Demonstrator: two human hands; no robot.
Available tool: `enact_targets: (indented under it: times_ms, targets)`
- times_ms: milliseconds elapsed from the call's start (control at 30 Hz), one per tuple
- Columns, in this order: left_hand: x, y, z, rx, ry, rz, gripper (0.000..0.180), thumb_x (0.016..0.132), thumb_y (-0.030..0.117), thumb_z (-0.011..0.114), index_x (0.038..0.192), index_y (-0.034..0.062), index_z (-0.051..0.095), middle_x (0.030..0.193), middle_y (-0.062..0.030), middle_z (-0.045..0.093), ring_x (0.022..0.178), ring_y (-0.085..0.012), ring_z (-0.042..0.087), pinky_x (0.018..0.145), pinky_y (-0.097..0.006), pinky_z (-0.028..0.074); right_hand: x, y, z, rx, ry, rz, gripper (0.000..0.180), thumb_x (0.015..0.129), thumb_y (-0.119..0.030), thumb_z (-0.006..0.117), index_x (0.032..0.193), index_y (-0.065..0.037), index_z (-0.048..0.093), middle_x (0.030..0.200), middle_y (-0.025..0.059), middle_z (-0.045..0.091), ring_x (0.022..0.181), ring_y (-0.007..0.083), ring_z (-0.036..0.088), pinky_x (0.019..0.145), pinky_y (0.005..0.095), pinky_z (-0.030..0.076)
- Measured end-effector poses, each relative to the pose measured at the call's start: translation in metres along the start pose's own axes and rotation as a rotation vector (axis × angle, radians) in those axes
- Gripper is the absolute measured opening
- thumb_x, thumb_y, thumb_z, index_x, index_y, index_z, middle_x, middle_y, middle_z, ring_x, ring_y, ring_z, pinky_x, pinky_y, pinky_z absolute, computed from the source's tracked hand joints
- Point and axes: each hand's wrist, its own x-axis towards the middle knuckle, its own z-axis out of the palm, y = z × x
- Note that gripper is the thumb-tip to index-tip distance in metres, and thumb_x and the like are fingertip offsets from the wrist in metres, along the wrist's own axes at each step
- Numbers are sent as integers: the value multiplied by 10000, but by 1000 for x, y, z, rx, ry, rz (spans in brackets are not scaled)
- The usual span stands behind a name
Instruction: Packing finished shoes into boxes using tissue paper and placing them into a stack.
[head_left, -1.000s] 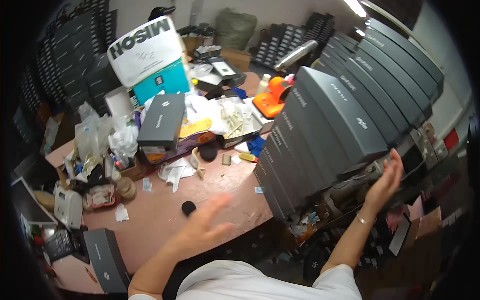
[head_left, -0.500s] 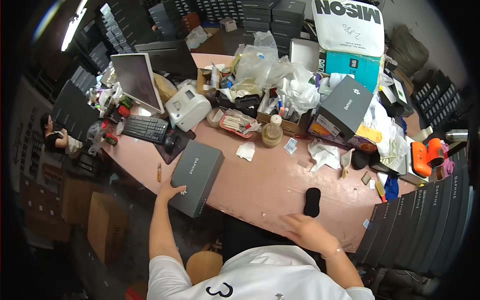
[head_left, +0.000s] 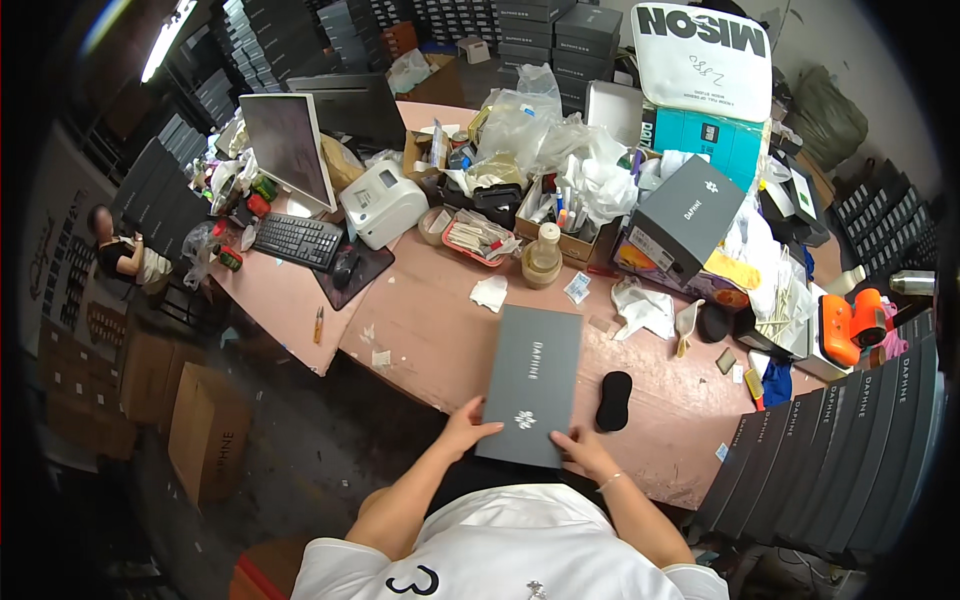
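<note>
A closed dark grey shoebox (head_left: 535, 375) with silver lettering and a flower mark lies in front of me at the table's near edge. My left hand (head_left: 468, 428) grips its near left edge, thumb on the lid. On the opposite side my right hand (head_left: 587, 452) holds the near right edge, its thumb also against the lid; the undersides of both hands' fingers are hidden. Just right of the box, apart from my right hand, rests a black brush-like oval pad (head_left: 613, 401).
Boxes (head_left: 830, 450) stand stacked at the right edge. A pink table (head_left: 420, 330) carries a glue bottle (head_left: 542, 256), a label printer (head_left: 381, 204), a keyboard (head_left: 298, 241), a monitor (head_left: 287, 151) and another grey shoebox (head_left: 684, 215). A person (head_left: 128, 255) sits far left.
The shoebox has moved right from the table's left part to in front of me, carried by my left hand. My right hand has closed onto its right side.
</note>
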Motion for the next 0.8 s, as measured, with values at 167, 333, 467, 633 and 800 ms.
enact_targets:
  times_ms: [167, 333, 467, 633, 800]
  targets:
    - [12, 7, 34, -242, -11, -371, 592, 832, 364, 723, 1237, -19, 522, 1113, -95, 623, 1008, -198, 590, 853, -309, 465, -27, 5, -47, 332, -73, 85, 480, 896, -417, 632, 1149, -22, 530, 1052, 105, 578, 939, 220, 584, 841, 406, 509]
    - [15, 50, 28, -198, -125, -276, 518, 943, 470, 531, 1160, 4, 590, 1104, -99, 635, 1029, -182, 581, 908, -340, 443, -26, 12, -23, 649, 8, -33, 403, 914, -385, 614, 1181, -97, 526, 1092, 79, 572, 964, 217, 564, 877, 408, 486]
    - [88, 25, -27, -6, 97, -128, 500, 933, 442, 548, 1146, -9, 591, 1002, -138, 656, 949, -270, 624, 855, -353, 469, -26, -15, 11, 340, 343, -194, 517, 901, -214, 640, 1311, -25, 386, 1162, 128, 558, 1063, 225, 542, 934, 392, 452]
    - [193, 72, -67, 1009, 144, 667, 531, 789, 181, 685, 1268, 48, 501, 1314, -221, 433, 1243, -385, 403, 986, -448, 391, -3, -7, 22, -125, 574, -362, 720, 870, -125, 653, 1423, 52, 227, 1318, 219, 459, 1222, 266, 450, 1018, 351, 376]
    - [246, 111, -78, 1440, -104, 541, 496, 778, 204, 688, 1245, 115, 547, 1346, -132, 429, 1256, -337, 385, 984, -491, 386, -8, -32, 42, 57, 599, -354, 622, 882, -70, 609, 1403, 52, 292, 1339, 202, 452, 1233, 266, 433, 1042, 342, 341]
